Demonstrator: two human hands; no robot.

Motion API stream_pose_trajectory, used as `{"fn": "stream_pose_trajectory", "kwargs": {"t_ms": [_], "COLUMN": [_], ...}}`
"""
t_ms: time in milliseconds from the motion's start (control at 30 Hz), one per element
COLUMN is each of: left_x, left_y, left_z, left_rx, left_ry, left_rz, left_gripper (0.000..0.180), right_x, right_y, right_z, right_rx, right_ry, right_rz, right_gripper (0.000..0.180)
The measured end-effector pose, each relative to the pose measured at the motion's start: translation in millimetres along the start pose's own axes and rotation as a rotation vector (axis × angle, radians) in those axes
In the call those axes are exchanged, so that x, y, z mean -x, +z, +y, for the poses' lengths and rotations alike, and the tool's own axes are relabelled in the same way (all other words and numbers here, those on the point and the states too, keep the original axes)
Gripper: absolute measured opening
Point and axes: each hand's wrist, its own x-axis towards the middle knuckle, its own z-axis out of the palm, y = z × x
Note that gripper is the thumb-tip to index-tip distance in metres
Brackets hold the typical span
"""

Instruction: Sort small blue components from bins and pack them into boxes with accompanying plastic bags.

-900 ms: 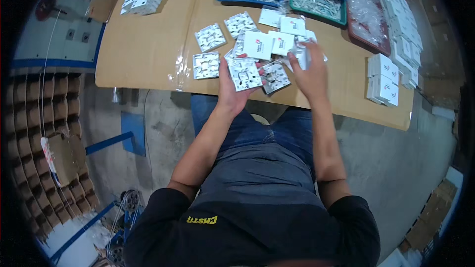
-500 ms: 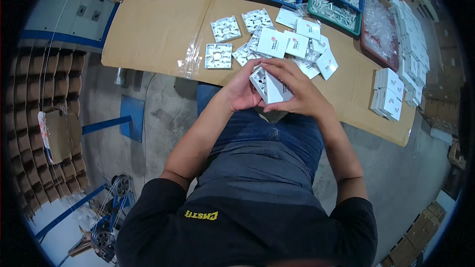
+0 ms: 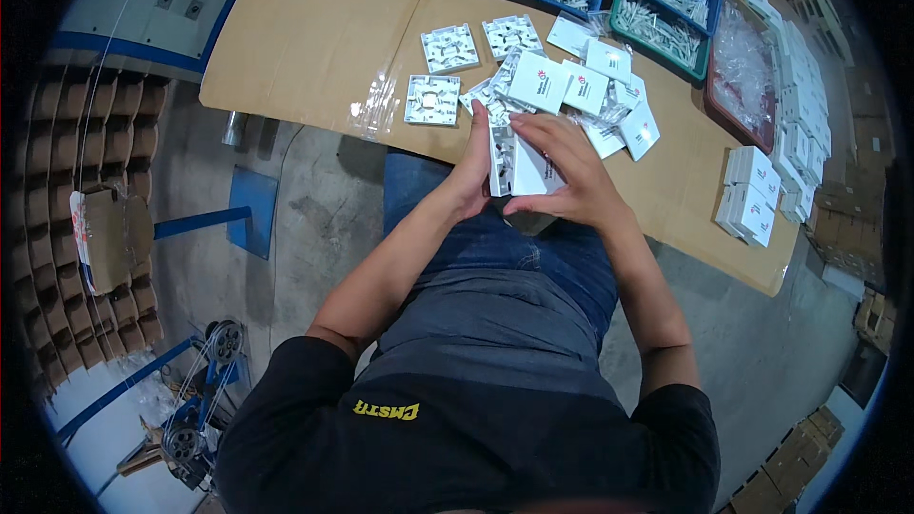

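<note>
Just off the table's near edge, both hands hold a white square plastic housing [image 3: 501,160], its inner side partly showing. A flat white cover [image 3: 533,171] lies against it at an angle; whether the two are joined, I cannot tell. My left hand [image 3: 468,169] presses along the housing's left side, fingers pointing up. My right hand [image 3: 579,171] is curled round the cover, fingers on the upper edge and thumb below. Beyond them lies a loose pile of white printed covers [image 3: 539,83] and open housings. Separate open housings [image 3: 432,99] rest to the left of it.
The cardboard-topped table [image 3: 314,48] spans ahead. At its back right stand a blue bin [image 3: 543,2] and a green bin [image 3: 700,65] of small white parts, and a red bin [image 3: 712,100] of clear bags. Stacked white boxes [image 3: 747,195] line the right.
The housing has turned more upright between my hands. My left fingers have straightened along its side, while my right hand keeps its hold on the cover. The view has shifted slightly.
</note>
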Motion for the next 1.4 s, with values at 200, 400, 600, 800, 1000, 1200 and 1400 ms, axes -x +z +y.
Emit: {"fn": "stream_pose_trajectory", "kwargs": {"t_ms": [200, 400, 600, 800, 1000, 1200, 1400], "left_x": [5, 1, 3, 7, 13, 10, 7], "left_y": [15, 11, 12, 16, 10, 3, 11], "left_z": [1, -4, -8, -8, -11, -11, -20], "left_rx": [-0.011, -0.032, -0.028, -0.011, 0.122, 0.065, 0.285], "left_ry": [-0.014, -0.035, -0.018, -0.062, -0.012, 0.224, 0.451], "left_rz": [0.023, 0.047, 0.060, 0.137, 0.082, 0.019, 0.083], "left_gripper": [0.103, 0.103, 0.100, 0.097, 0.084, 0.047, 0.038], "right_x": [0, 6, 16, 20, 17, 16, 26], "right_y": [11, 20, 33, 42, 32, 50, 41], "right_z": [2, 3, 12, 6, 9, 0, -5], "right_rx": [0.038, 0.006, 0.054, 0.127, 0.253, -0.080, -0.741], "right_ry": [-0.006, 0.026, -0.013, -0.046, 0.009, 0.288, 0.757], "right_rz": [-0.026, 0.021, 0.065, 0.082, -0.052, 0.528, 0.642], "right_gripper": [0.095, 0.094, 0.093, 0.092, 0.077, 0.085, 0.057]}}
